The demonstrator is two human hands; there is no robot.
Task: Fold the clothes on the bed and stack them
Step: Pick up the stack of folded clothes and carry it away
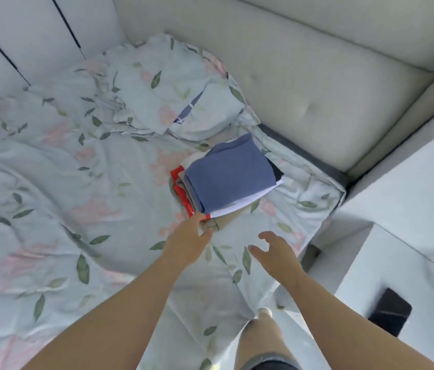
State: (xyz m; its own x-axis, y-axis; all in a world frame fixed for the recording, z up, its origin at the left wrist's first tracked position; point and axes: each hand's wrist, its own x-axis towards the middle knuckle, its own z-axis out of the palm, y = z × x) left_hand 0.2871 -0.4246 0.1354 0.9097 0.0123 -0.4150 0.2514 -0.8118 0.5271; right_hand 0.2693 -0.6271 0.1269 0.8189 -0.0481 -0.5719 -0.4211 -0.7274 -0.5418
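A stack of folded clothes lies on the floral bedsheet near the bed's right edge. A blue garment tops it, with white, beige, black and red-orange layers showing underneath. My left hand reaches to the stack's near left corner, and its fingertips touch the beige and red edges there. My right hand hovers over the sheet just in front of the stack, fingers spread and relaxed, holding nothing.
A floral pillow lies behind the stack, against a padded beige headboard. A white bedside cabinet stands to the right, with a dark phone on a lower surface. My legs stand at the bed's near edge.
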